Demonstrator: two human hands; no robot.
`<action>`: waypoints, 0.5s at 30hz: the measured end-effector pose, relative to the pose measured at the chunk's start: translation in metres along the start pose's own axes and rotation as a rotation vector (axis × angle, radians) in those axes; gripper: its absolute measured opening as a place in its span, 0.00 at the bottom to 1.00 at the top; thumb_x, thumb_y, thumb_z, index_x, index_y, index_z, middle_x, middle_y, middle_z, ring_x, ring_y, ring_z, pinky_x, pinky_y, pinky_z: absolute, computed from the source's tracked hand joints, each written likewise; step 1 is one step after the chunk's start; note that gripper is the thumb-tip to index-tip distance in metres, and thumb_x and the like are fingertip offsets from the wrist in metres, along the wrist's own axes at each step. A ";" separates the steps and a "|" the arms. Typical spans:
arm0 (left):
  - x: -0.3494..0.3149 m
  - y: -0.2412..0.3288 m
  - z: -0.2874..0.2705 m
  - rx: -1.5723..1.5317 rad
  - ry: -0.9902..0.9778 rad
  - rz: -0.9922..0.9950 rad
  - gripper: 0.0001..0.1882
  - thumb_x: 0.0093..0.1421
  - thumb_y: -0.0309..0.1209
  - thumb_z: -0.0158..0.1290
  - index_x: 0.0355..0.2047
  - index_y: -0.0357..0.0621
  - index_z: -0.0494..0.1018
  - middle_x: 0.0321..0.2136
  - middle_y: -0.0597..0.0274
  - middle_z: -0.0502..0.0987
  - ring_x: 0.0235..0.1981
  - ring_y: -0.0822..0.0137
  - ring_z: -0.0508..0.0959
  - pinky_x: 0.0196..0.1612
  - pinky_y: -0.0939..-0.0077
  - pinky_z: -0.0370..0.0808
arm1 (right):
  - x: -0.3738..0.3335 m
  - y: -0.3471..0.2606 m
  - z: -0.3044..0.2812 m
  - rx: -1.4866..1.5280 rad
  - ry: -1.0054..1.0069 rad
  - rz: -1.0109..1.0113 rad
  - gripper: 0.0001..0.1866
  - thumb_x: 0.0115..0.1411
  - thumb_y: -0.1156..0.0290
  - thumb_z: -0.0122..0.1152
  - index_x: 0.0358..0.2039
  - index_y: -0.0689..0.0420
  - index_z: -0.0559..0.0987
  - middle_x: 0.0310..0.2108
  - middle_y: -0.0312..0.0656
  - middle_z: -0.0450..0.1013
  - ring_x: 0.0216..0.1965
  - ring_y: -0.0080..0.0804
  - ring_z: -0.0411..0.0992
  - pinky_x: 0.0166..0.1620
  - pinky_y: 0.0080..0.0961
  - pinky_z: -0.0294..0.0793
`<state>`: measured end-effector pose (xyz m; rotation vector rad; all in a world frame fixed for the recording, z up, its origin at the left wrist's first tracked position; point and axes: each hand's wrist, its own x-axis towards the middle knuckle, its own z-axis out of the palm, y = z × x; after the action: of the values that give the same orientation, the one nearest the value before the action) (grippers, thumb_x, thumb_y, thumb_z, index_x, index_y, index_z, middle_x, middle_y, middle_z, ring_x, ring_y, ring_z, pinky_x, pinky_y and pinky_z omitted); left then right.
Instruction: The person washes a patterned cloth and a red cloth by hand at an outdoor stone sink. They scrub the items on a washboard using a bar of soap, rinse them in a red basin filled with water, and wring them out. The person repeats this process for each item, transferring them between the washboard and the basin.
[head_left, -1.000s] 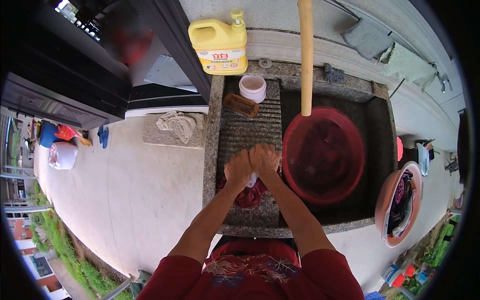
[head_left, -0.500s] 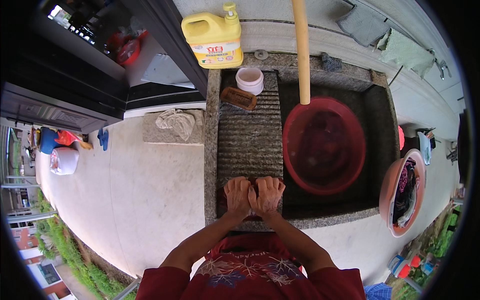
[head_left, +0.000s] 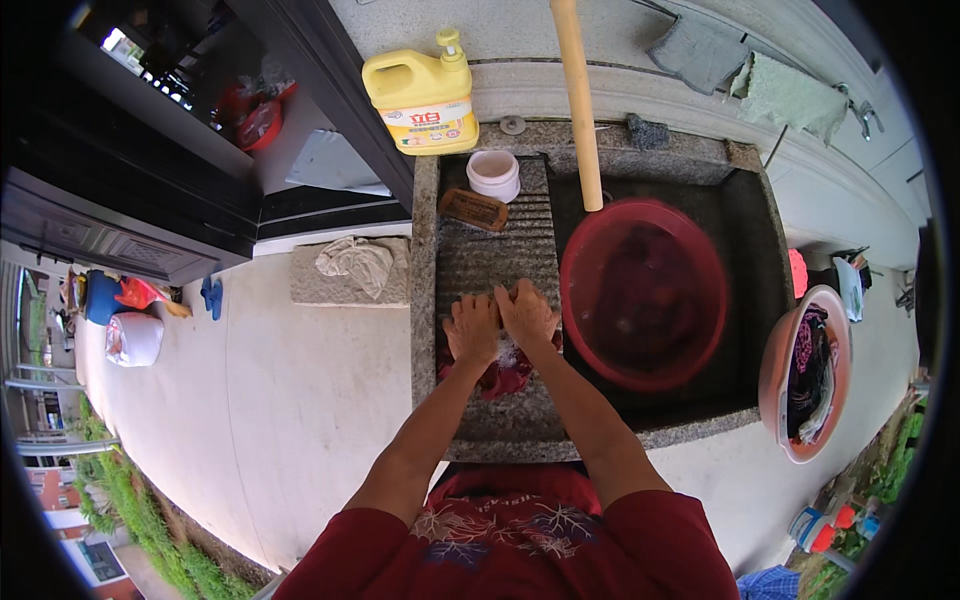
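Observation:
A wet dark red cloth, with white suds on it, lies bunched on the ridged stone washboard of the sink. My left hand and my right hand press down on it side by side, fingers curled forward over its far end. Much of the cloth is hidden under my palms. Beyond my hands, a brown scrubbing brush and a small pale pink tub stand at the far end of the washboard.
In the basin to the right sits a red washbasin of dark water. A wooden pole hangs over it. A yellow jug with a pump stands at the far left corner. A pink basin of clothes is at the right.
Both hands have slid away from me along the washboard, and my arms are straighter. Red cloth and suds now show between and behind my wrists.

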<state>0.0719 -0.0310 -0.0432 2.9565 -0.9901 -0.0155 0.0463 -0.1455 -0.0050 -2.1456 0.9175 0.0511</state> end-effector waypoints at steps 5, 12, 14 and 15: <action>-0.029 -0.009 -0.032 -0.454 0.125 0.163 0.22 0.58 0.50 0.51 0.43 0.46 0.66 0.41 0.59 0.65 0.44 0.58 0.64 0.44 0.60 0.66 | -0.003 0.087 -0.014 0.040 0.145 -0.541 0.30 0.52 0.41 0.54 0.40 0.56 0.75 0.35 0.47 0.70 0.41 0.49 0.68 0.50 0.43 0.64; -0.045 -0.023 -0.064 -1.297 -0.317 -0.393 0.22 0.59 0.51 0.52 0.32 0.40 0.72 0.27 0.64 0.71 0.32 0.71 0.69 0.40 0.77 0.66 | -0.033 0.057 -0.054 0.687 -0.077 -0.161 0.21 0.51 0.54 0.64 0.23 0.63 0.77 0.19 0.38 0.71 0.23 0.28 0.68 0.31 0.26 0.69; -0.051 -0.007 -0.073 -1.578 -0.059 -0.585 0.21 0.62 0.48 0.51 0.29 0.38 0.72 0.29 0.67 0.71 0.32 0.76 0.68 0.36 0.79 0.66 | -0.019 0.050 -0.073 0.913 -0.014 -0.124 0.19 0.51 0.58 0.65 0.18 0.63 0.75 0.15 0.33 0.66 0.21 0.20 0.62 0.27 0.21 0.65; -0.053 -0.003 -0.072 -1.578 -0.060 -0.643 0.21 0.62 0.48 0.50 0.31 0.38 0.72 0.29 0.67 0.71 0.32 0.77 0.68 0.37 0.79 0.66 | -0.008 0.045 -0.085 0.917 0.049 -0.105 0.19 0.51 0.60 0.65 0.16 0.63 0.73 0.14 0.31 0.62 0.21 0.16 0.59 0.25 0.19 0.63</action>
<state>0.0327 0.0041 0.0292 1.5978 0.1437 -0.5727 -0.0093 -0.2177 0.0266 -1.3306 0.6617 -0.4021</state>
